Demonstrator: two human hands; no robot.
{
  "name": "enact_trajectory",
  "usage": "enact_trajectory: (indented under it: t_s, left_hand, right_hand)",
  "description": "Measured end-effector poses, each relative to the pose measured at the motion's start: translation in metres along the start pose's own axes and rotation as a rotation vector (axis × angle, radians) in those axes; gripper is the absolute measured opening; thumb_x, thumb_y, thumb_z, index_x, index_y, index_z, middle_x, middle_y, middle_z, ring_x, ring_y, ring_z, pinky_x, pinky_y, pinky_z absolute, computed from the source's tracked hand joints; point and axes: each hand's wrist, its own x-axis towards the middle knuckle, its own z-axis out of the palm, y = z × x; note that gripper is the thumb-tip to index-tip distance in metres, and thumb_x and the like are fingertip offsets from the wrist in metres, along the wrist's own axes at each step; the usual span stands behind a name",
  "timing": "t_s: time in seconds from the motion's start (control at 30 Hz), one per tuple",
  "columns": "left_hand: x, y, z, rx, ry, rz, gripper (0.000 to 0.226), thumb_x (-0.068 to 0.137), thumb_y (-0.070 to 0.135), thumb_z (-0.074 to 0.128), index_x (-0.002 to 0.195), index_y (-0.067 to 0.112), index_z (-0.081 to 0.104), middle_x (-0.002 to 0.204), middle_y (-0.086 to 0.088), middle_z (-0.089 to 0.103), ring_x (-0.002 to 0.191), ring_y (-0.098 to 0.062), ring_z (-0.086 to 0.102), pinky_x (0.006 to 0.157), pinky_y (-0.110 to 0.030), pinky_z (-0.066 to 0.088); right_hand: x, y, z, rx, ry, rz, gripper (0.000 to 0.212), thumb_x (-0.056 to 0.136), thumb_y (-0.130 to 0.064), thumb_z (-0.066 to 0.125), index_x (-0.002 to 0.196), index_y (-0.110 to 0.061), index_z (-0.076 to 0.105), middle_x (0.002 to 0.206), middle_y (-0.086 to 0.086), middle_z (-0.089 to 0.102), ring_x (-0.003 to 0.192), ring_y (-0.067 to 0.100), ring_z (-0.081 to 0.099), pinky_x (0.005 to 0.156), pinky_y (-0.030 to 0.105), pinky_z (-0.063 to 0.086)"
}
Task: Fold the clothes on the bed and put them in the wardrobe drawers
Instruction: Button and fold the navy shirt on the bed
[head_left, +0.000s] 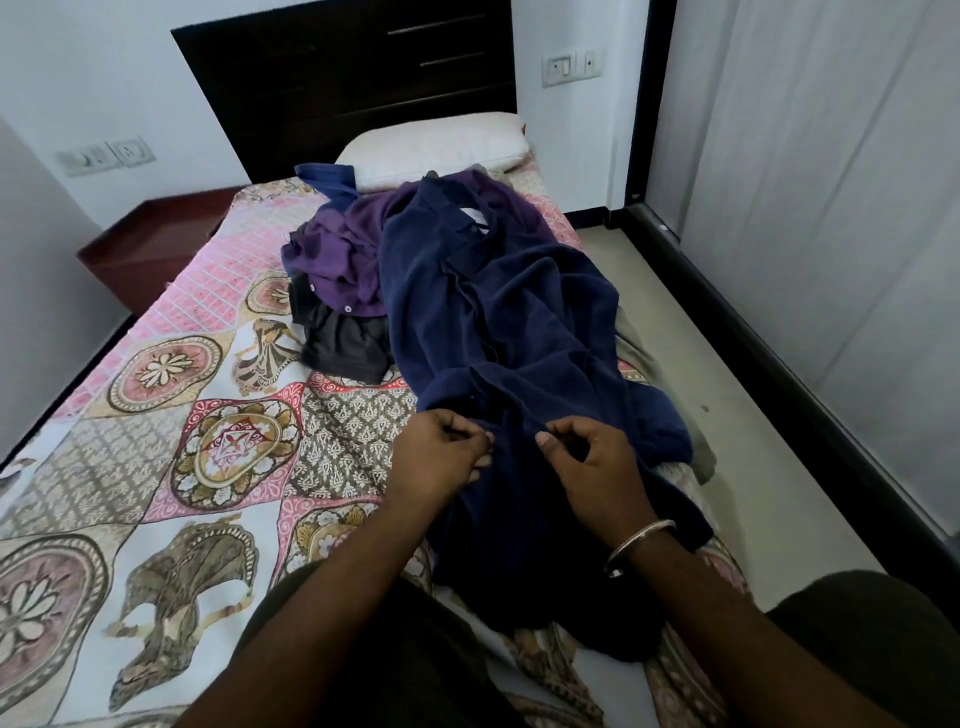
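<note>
A long navy blue shirt (514, 322) lies stretched along the right side of the bed (171, 426), collar toward the pillow. My left hand (441, 457) pinches its lower front edge, and my right hand (592, 457) pinches the cloth just to the right of it. A steel bangle sits on my right wrist. Behind the navy shirt a purple shirt (337, 254) is heaped on a dark grey garment (348, 343). A blue garment (327, 182) lies by the pillow.
A white pillow (436, 145) rests against the dark headboard (332, 88). A brown bedside table (150, 244) stands at the left. Pale wardrobe doors (831, 208) run along the right, with a strip of tiled floor (727, 415) between them and the bed.
</note>
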Motion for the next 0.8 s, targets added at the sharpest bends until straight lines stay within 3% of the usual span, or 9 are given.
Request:
enact_trajectory:
  t_s: [0.1,0.3,0.53,0.8]
  left_hand:
    - [0.001,0.009,0.007,-0.084,-0.038,0.013,0.011,0.087,0.009,0.072,0.078,0.008,0.066,0.069,-0.005,0.070,0.053,-0.004,0.064,0.049,-0.017,0.051]
    - [-0.008,0.003,0.029,-0.018,-0.157,0.075,0.013,0.086,0.016,0.075,0.074,0.017,0.071,0.065,0.000,0.069,0.061,-0.014,0.064,0.060,-0.031,0.056]
    - [-0.009,-0.002,0.030,0.011,-0.154,0.067,0.010,0.089,0.021,0.071,0.079,0.020,0.073,0.068,0.007,0.069,0.063,-0.008,0.063,0.054,-0.025,0.051]
    - [-0.008,-0.003,0.032,-0.027,-0.168,0.004,0.008,0.093,0.017,0.066,0.088,0.013,0.071,0.082,-0.006,0.071,0.074,-0.017,0.067,0.058,-0.029,0.055]
  right_hand:
    - [0.000,-0.002,0.001,0.012,0.007,-0.024,0.017,0.086,-0.010,0.072,0.074,-0.018,0.063,0.066,-0.008,0.061,0.060,-0.003,0.055,0.060,0.009,0.042]
    - [0.002,0.008,-0.005,-0.041,0.103,-0.128,0.010,0.093,-0.021,0.066,0.083,-0.019,0.067,0.075,-0.010,0.067,0.074,0.001,0.062,0.066,0.011,0.045]
    - [0.000,0.010,-0.006,-0.137,0.024,-0.181,0.012,0.089,-0.014,0.070,0.090,-0.023,0.062,0.080,-0.015,0.063,0.082,-0.009,0.061,0.069,0.002,0.040]
    - [-0.004,0.011,-0.005,-0.206,-0.003,-0.241,0.007,0.088,-0.016,0.071,0.088,-0.021,0.066,0.079,-0.015,0.062,0.083,-0.004,0.060,0.069,0.003,0.040]
